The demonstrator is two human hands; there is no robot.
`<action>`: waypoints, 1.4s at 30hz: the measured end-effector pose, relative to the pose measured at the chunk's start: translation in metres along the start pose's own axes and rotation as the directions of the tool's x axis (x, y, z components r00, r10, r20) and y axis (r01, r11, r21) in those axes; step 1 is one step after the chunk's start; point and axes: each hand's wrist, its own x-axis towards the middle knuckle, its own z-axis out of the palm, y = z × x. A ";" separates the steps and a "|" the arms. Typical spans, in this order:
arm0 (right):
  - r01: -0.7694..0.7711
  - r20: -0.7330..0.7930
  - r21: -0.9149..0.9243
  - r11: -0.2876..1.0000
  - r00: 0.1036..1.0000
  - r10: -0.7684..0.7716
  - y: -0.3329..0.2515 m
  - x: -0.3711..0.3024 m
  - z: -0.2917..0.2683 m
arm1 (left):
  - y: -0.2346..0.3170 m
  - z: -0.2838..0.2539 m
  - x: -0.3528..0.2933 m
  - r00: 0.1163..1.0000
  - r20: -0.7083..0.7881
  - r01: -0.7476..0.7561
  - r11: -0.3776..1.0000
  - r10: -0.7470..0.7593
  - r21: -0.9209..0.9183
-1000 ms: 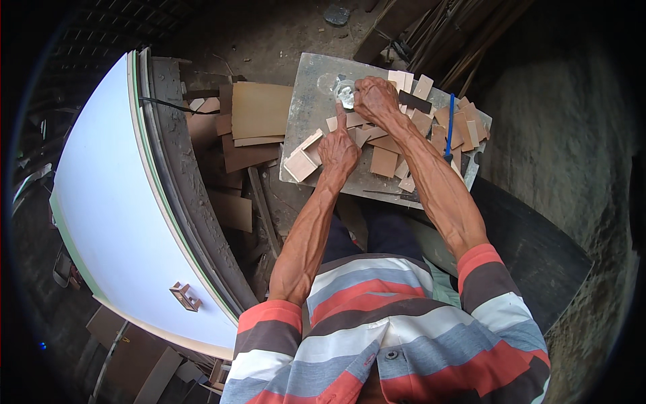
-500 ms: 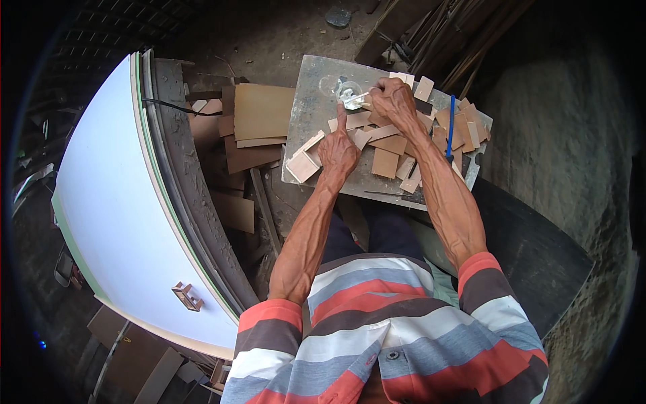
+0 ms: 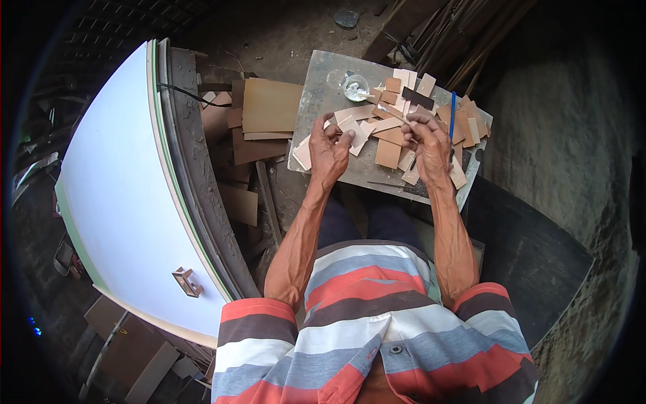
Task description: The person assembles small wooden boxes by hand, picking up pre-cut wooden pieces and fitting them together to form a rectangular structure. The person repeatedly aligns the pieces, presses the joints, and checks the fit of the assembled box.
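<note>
Thumb and fingers of my left hand (image 3: pixel 329 152) are curved and apart, just above a small pale wooden piece (image 3: pixel 302 154) at the left of the work board (image 3: pixel 316 74). The hand covers part of that piece. In my right hand (image 3: pixel 431 143) a thin stick (image 3: pixel 392 112) is pinched, its tip whitish and pointing toward the far left. Beyond the hands stands a small clear cup (image 3: pixel 355 88) with white paste inside. Between and around both hands lie loose pale and brown wooden pieces (image 3: pixel 387 153), and a dark rectangular piece (image 3: pixel 418 99) lies among them.
A blue rod-like tool (image 3: pixel 452 124) lies at the board's right side. On the left, a large white panel (image 3: pixel 134 182) carries a small wooden frame-like object (image 3: pixel 186 282). Brown sheets (image 3: pixel 270 106) are piled between panel and board. A dark slab (image 3: pixel 525 249) is at the right.
My right hand has drawn back from the cup toward me, bringing the stick with it. My left hand has shifted slightly left, its index finger no longer stretched to the cup.
</note>
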 end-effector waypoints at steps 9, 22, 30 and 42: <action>0.125 -0.039 0.004 0.992 0.991 -0.124 0.004 -0.071 0.036 | 0.043 -0.006 -0.036 0.863 -0.012 -0.452 0.784 0.505 0.426; 0.194 -0.527 -0.287 0.938 0.786 -0.324 0.022 -0.054 0.091 | 0.053 0.003 -0.061 0.618 0.300 -0.743 0.415 0.726 0.526; 0.277 -0.598 -0.504 0.818 0.571 -0.562 0.032 -0.048 0.076 | 0.059 0.001 -0.068 0.542 0.392 -0.836 0.429 0.743 0.341; 0.380 -0.403 0.204 0.902 0.872 -0.276 0.023 -0.128 0.057 | 0.070 -0.012 -0.080 0.769 0.251 -0.639 0.717 0.588 0.279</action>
